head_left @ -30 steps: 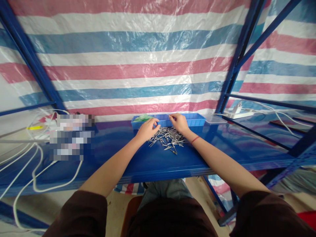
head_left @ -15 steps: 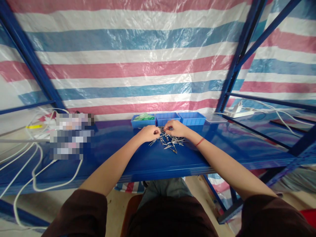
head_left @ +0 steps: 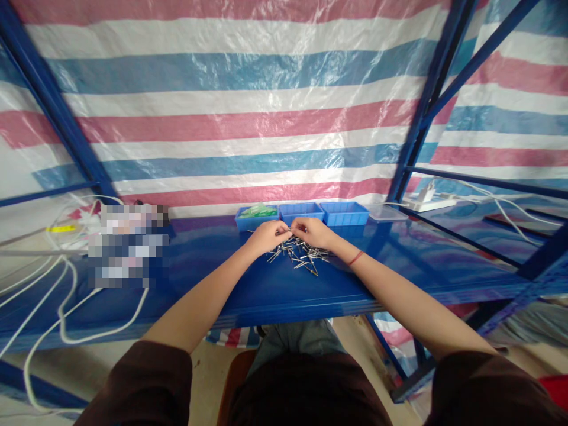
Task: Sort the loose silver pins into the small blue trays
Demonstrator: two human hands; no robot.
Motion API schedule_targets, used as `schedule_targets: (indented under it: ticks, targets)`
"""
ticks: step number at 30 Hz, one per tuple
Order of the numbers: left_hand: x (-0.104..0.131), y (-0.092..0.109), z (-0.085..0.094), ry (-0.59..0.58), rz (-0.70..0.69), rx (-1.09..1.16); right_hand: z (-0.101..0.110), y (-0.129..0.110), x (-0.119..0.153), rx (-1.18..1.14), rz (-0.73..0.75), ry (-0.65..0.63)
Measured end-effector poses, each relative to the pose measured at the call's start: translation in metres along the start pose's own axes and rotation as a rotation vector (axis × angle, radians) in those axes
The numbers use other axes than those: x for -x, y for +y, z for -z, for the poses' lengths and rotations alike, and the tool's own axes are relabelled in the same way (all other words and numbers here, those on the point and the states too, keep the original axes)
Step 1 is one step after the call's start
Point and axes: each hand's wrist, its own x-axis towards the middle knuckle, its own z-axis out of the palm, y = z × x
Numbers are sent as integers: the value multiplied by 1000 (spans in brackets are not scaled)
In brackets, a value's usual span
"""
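I am bringing my left hand (head_left: 265,238) and right hand (head_left: 314,232) together over the far edge of a loose heap of thin metal pieces (head_left: 303,255), and the fingertips of both are nearly meeting. On each hand I am curling thumb and forefinger almost closed, leaving only a narrow gap at most; a thin sliver is showing between the fingertips, but I cannot tell which hand is gripping it, or whether either is. One slim rod is poking out beside my left hand, and whether I am holding that one is also unclear. The heap is lying on the blue table (head_left: 275,296), just in front of the three bins, with its pieces pointing every way, so many are lying loose and unsorted in direction. The left bin (head_left: 257,223) is holding a green packet (head_left: 260,210); the middle bin (head_left: 302,209) and right bin (head_left: 346,220) are standing beside it, and I am seeing no way to count any pieces already dealt with. A clear plastic tray (head_left: 388,214) is sitting to the right. No brand, label or writing is showing legibly, and the blurred patch at far left is hiding whatever it covers
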Motion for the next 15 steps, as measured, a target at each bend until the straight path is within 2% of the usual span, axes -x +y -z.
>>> schedule_targets:
  ticks: [3, 8, 15]
  targets:
    - [-2, 4, 2, 120, 38, 169, 0, 1, -2, -215, -29, 63]
    - [-4, 9, 3, 228, 26, 332, 0, -2, -4, -479, -78, 124]
    - [-6, 8, 3, 306, -6, 360, 2, -6, -3, -737, -253, 42]
